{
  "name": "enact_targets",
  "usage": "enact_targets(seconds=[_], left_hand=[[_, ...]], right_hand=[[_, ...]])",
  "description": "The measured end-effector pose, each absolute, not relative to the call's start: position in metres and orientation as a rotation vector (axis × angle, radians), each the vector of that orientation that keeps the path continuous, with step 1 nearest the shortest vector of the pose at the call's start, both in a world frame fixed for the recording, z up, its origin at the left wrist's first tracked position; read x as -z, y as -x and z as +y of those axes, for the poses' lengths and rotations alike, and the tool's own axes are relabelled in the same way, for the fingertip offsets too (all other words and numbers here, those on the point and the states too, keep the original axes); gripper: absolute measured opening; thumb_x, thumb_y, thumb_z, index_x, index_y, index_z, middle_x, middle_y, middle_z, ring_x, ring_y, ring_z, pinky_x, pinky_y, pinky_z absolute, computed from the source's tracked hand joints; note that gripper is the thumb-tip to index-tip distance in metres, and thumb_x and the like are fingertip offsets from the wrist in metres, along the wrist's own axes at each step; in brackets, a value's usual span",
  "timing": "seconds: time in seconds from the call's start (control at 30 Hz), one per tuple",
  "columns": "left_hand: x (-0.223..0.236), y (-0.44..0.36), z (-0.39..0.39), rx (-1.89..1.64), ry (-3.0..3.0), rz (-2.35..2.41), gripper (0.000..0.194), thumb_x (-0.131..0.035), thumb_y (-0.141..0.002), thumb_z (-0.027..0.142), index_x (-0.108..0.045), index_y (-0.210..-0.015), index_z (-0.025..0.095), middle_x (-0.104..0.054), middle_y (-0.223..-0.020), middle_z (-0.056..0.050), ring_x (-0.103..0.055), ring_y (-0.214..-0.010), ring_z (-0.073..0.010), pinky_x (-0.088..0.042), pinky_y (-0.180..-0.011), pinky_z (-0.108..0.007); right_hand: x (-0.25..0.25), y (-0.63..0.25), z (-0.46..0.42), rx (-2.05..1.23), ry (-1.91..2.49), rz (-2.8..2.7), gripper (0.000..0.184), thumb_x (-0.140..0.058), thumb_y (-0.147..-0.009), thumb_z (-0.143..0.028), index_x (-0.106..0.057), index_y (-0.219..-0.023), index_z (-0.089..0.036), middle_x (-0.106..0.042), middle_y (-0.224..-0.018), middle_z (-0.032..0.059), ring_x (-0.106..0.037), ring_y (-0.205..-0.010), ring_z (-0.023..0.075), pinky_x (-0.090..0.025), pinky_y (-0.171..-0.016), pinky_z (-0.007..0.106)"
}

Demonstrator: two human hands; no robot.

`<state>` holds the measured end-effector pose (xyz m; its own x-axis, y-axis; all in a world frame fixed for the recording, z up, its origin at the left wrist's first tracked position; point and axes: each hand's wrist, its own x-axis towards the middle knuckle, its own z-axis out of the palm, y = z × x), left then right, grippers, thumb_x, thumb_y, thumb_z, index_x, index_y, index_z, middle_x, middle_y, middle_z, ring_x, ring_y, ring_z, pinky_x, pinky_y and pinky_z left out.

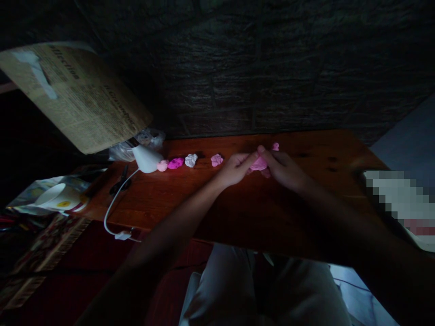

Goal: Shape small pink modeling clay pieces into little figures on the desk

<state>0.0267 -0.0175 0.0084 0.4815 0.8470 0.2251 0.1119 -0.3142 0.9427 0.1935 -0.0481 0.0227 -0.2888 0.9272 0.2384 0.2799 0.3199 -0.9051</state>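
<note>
Both my hands meet over the far middle of a wooden table (190, 199). My left hand (234, 168) and my right hand (282, 167) pinch the same pink lump of clay (258, 164) between their fingertips. A small pink bit (275, 146) shows just behind my right fingers. To the left lies a row of clay lumps: a pale pink one (216, 159), a white one (190, 160), a magenta one (176, 163) and a light pink one (162, 165).
A white lamp base (147, 158) with a white cable (113, 203) stands at the row's left end. Black scissors (119, 182) lie beside it. A newspaper sheet (74, 95) hangs at the upper left. A white mug (59, 198) sits left of the table. A dark brick wall (272, 68) rises behind.
</note>
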Motion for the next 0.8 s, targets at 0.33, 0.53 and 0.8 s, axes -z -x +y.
enact_targets(seconds=[0.33,0.53,0.8], left_hand=[[-0.011,-0.028,-0.016,-0.842,-1.527,0.773,0.055,-0.05,-0.096,0.065,-0.053,-0.067,0.019,-0.043,-0.052,0.005,-0.035,-0.046,-0.0067,-0.024,-0.048,-0.025],[-0.011,-0.026,-0.016,-0.877,-1.496,0.714,0.031,-0.059,-0.095,0.045,-0.063,-0.085,0.016,-0.044,-0.058,0.007,-0.034,-0.048,-0.0057,-0.025,-0.048,-0.022],[-0.015,-0.027,-0.019,-0.943,-1.524,0.673,0.027,-0.061,-0.091,0.035,-0.066,-0.075,0.014,-0.049,-0.059,0.006,-0.041,-0.053,-0.0061,-0.031,-0.052,-0.02]], right_hand=[[-0.025,-0.195,-0.047,-0.792,1.101,-1.701,0.059,-0.05,-0.091,-0.078,-0.053,-0.068,-0.023,-0.049,-0.056,-0.0038,-0.046,-0.055,0.0139,-0.036,-0.056,0.031],[-0.026,-0.197,-0.047,-0.926,1.096,-1.702,0.058,-0.051,-0.091,-0.077,-0.054,-0.068,-0.023,-0.049,-0.053,-0.0039,-0.045,-0.051,0.0132,-0.036,-0.055,0.031],[-0.023,-0.194,-0.05,-1.153,0.933,-1.671,0.054,-0.054,-0.092,-0.071,-0.056,-0.071,-0.022,-0.045,-0.051,-0.0056,-0.039,-0.048,0.0105,-0.031,-0.051,0.029]])
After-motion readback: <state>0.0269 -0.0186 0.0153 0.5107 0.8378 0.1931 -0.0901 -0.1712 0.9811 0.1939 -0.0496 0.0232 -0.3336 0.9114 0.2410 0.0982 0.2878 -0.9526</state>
